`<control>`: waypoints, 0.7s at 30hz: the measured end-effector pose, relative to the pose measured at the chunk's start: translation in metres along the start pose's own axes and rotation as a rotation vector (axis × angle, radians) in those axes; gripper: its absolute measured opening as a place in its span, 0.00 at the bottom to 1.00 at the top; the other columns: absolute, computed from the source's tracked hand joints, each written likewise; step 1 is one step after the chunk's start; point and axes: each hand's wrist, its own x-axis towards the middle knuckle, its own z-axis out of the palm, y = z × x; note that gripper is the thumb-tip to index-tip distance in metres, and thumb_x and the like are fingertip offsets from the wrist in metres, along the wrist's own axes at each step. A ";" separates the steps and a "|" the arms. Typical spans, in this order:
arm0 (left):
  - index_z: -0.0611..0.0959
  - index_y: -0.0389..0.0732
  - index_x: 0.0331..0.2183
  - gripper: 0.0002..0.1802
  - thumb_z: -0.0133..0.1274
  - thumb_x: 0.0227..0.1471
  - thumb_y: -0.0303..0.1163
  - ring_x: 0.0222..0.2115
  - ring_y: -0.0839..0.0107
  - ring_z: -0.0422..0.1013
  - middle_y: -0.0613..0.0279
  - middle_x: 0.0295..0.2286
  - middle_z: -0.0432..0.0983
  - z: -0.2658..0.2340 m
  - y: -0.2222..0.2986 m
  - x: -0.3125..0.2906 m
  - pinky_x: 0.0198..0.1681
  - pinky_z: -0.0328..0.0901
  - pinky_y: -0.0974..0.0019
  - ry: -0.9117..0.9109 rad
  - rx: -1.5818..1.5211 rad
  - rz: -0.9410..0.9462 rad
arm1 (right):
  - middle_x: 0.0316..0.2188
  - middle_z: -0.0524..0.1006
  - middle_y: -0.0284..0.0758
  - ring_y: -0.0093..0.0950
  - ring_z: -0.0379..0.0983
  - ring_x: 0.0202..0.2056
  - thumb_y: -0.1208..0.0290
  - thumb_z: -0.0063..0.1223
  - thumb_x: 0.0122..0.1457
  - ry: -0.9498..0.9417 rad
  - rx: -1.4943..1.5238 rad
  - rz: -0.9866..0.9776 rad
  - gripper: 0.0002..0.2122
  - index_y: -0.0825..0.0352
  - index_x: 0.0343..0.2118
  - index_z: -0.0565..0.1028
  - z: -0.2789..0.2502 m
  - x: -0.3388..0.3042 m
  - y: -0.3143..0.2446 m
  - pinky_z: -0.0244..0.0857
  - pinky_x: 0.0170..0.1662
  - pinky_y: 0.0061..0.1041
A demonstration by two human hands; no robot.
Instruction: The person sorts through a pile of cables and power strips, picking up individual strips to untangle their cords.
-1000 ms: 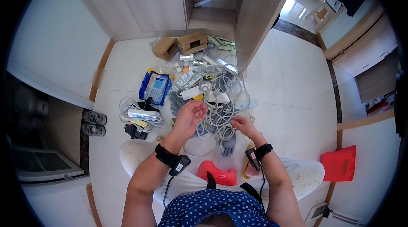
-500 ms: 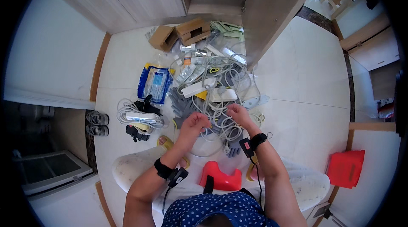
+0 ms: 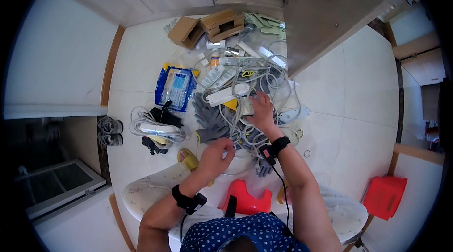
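Note:
Over the tangle of grey-white cables (image 3: pixel 239 129) on the floor, my right hand (image 3: pixel 262 113) reaches with fingers spread. Its thumb and fingers lie on either side of a white socket block (image 3: pixel 247 107), partly hidden beneath them. My left hand (image 3: pixel 217 156) is closed at the near-left edge of the tangle; what its curled fingers hold, if anything, is hidden. Beyond my right hand rests a white power strip (image 3: pixel 229 94), with a yellow piece (image 3: pixel 230 105) beside it. Grey work gloves (image 3: pixel 210 117) lie under and to the left of the cables.
Left of the pile are a blue-and-yellow package (image 3: pixel 175 89) and a coiled extension cord (image 3: pixel 155 129). Cardboard boxes (image 3: pixel 186 33) and green packets (image 3: pixel 269 24) lie at the back. An open cabinet door (image 3: pixel 330 21) juts in at right. A red plastic piece (image 3: pixel 245 198) sits between my feet.
My right hand has moved forward from the near cables onto the socket block, its fingers spreading. My left hand has drawn slightly back toward me. The view has shifted a little.

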 end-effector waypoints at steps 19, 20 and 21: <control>0.75 0.39 0.32 0.08 0.55 0.47 0.28 0.29 0.56 0.73 0.56 0.28 0.74 -0.010 0.016 -0.025 0.32 0.67 0.58 0.105 0.034 0.250 | 0.49 0.69 0.32 0.36 0.59 0.57 0.73 0.70 0.28 0.051 -0.124 -0.070 0.37 0.60 0.50 0.69 -0.118 -0.014 -0.063 0.39 0.63 0.53; 0.75 0.39 0.32 0.08 0.55 0.47 0.28 0.29 0.56 0.73 0.56 0.28 0.74 -0.011 0.020 -0.028 0.32 0.68 0.58 0.100 0.047 0.251 | 0.49 0.69 0.32 0.36 0.60 0.57 0.74 0.69 0.28 0.092 -0.126 -0.107 0.37 0.60 0.50 0.69 -0.131 -0.018 -0.069 0.39 0.63 0.53; 0.76 0.39 0.32 0.08 0.55 0.47 0.28 0.29 0.56 0.74 0.56 0.28 0.75 -0.013 0.025 -0.030 0.32 0.68 0.58 0.097 0.060 0.251 | 0.49 0.69 0.32 0.36 0.60 0.57 0.75 0.68 0.27 0.134 -0.127 -0.147 0.37 0.60 0.49 0.69 -0.142 -0.021 -0.075 0.39 0.63 0.52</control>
